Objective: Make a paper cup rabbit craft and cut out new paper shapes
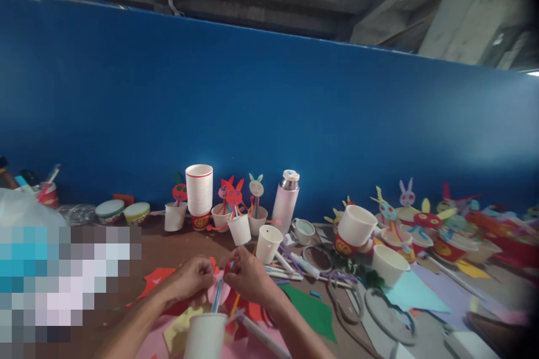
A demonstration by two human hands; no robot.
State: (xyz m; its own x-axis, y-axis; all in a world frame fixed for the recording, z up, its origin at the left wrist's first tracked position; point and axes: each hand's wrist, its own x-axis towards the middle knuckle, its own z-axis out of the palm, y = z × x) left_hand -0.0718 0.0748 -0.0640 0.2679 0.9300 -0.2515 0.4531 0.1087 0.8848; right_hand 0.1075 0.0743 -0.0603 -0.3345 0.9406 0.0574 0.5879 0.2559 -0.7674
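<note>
Close in front of me a white paper cup (205, 339) stands upright, with a blue straw (217, 298) rising from it. A pink paper cut-out (223, 290) with red paper parts at its top is at the straw's upper end. My left hand (191, 279) pinches at the left side of this cut-out. At its right side my right hand (250, 277) is closed, thumb and finger together on a small red paper piece (228, 269). The fingers partly hide where the paper parts meet. Scraps of yellow paper (185, 330) and red paper (158, 280) lie beneath.
Behind my hands stand a tall cup stack (199, 190), several cups with paper animal figures (234, 196) and a pink thermos (286, 202). Markers, scissors (345, 297) and green paper (311, 308) lie to the right. A blue partition (252, 101) closes off the back.
</note>
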